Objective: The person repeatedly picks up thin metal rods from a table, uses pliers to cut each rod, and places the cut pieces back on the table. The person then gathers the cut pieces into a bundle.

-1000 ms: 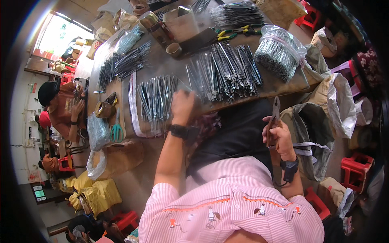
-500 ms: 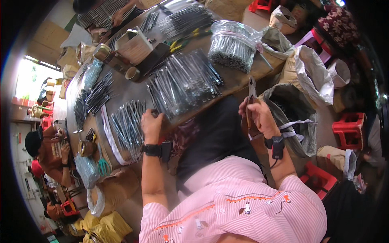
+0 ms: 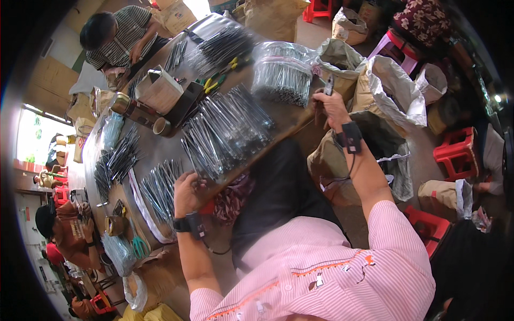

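My right hand [image 3: 333, 109] grips a pair of pliers [image 3: 329, 85], its metal jaws pointing up past the table's right corner. At the near table edge, my left hand [image 3: 187, 193] has its fingers curled together; anything between them is too small to make out. It lies between two spread rows of thin metal rods: a wide row [image 3: 227, 131] just beyond it and a smaller row [image 3: 160, 187] on its left. A thick bundle of rods in clear plastic [image 3: 284, 75] stands near my right hand.
On the table are a white box [image 3: 159, 90], a flask [image 3: 131, 108], a cup [image 3: 161, 127], yellow-green-handled pliers [image 3: 214, 84] and teal-handled scissors [image 3: 140, 247]. Open sacks [image 3: 396, 101] and red stools [image 3: 456, 154] stand to the right. Two people sit working across the table and at left.
My right hand has lifted the pliers up and away toward the wrapped bundle. My left hand has shifted slightly left and nearer me. The whole view has turned a little.
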`<state>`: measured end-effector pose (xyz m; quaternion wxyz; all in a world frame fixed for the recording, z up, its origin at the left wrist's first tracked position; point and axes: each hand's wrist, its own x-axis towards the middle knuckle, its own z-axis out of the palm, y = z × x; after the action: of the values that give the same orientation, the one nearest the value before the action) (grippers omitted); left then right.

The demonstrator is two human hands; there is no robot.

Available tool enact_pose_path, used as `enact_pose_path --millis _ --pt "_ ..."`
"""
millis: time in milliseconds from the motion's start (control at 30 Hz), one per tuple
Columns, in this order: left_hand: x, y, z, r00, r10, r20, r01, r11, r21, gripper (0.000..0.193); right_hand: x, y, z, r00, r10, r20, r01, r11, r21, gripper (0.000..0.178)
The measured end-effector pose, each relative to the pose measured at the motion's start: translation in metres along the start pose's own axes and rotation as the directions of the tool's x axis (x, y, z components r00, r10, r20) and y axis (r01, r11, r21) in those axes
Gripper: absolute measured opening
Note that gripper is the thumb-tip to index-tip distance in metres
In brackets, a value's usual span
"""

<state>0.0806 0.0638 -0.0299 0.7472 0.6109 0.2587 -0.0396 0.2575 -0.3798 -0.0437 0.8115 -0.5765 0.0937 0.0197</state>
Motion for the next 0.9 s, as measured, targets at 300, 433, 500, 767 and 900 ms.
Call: enact_pose_path --millis 300,433,500,767,900 --pt "-0.019 0.004 0.0 0.995 -0.071 0.076 0.082 0.983 -0.163 0.02 0.028 0.014 0.009 0.981 -0.113 -0.16 0.067 0.962 -0.266 0.012" --pt "-0.036 0.008 0.002 0.992 -0.051 0.113 0.07 0.982 -0.173 0.026 0.019 0.009 0.0 0.992 -0.062 -0.112 0.044 0.987 -0.155 0.013" --pt "-0.043 0.009 0.003 0.992 -0.03 0.123 0.052 0.982 -0.18 0.028 0.016 0.005 -0.001 0.996 0.006 -0.09 -0.014 0.996 -0.09 0.014" --pt "-0.07 0.0 -0.01 0.995 -0.008 0.099 0.031 0.971 -0.237 0.033 -0.002 -0.001 -0.012 0.989 0.14 0.038 -0.145 0.967 0.212 0.019" --pt "-0.076 -0.005 -0.016 0.994 -0.018 0.107 0.046 0.963 -0.264 0.034 -0.008 -0.006 -0.015 0.982 0.187 0.028 -0.188 0.955 0.228 0.018"
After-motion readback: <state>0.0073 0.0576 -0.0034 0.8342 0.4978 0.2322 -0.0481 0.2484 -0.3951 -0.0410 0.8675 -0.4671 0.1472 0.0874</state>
